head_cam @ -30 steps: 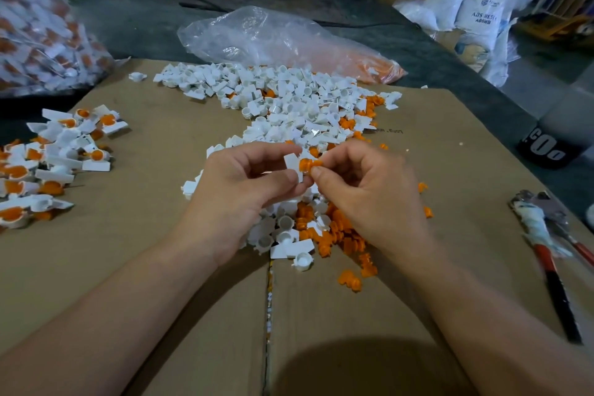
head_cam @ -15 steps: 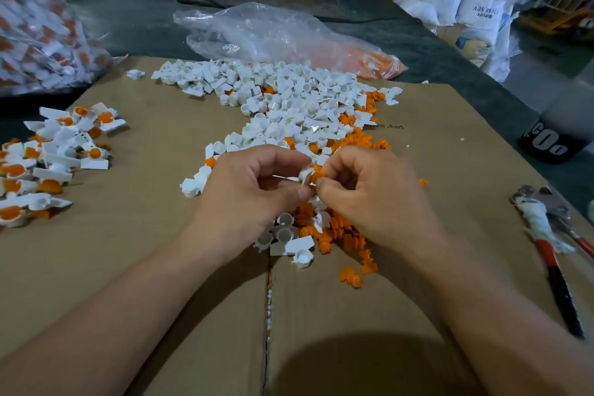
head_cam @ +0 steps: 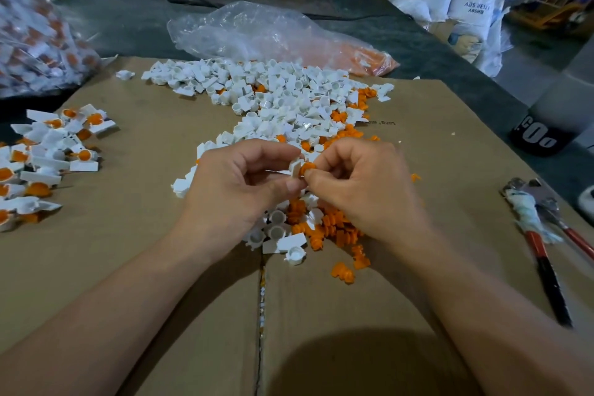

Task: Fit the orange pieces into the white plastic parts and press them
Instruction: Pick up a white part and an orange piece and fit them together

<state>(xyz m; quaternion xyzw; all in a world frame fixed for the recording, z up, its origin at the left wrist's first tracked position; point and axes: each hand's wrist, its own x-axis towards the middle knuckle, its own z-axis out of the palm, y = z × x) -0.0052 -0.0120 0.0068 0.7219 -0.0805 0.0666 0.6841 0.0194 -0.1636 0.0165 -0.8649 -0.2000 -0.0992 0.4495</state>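
My left hand (head_cam: pixel 238 190) pinches a small white plastic part (head_cam: pixel 295 167) between thumb and fingers. My right hand (head_cam: pixel 363 186) pinches an orange piece (head_cam: pixel 307 168) against that part's open side; the two touch. Both hands hover over the near end of a pile of loose white parts (head_cam: pixel 276 100). Loose orange pieces (head_cam: pixel 324 228) lie beneath and just in front of my hands. A group of fitted white-and-orange parts (head_cam: pixel 48 154) lies at the left on the cardboard sheet (head_cam: pixel 321 315).
A clear plastic bag (head_cam: pixel 257 32) holding orange pieces lies behind the pile. A bag of fitted parts (head_cam: pixel 32 42) sits at the far left. Red-handled pliers (head_cam: pixel 540 235) lie at the right edge. White sacks (head_cam: pixel 466 0) stand beyond the table.
The orange piece and white part stay pinched together; my hands turned them slightly so the orange piece now shows at the part's right side. The view shifted a little.
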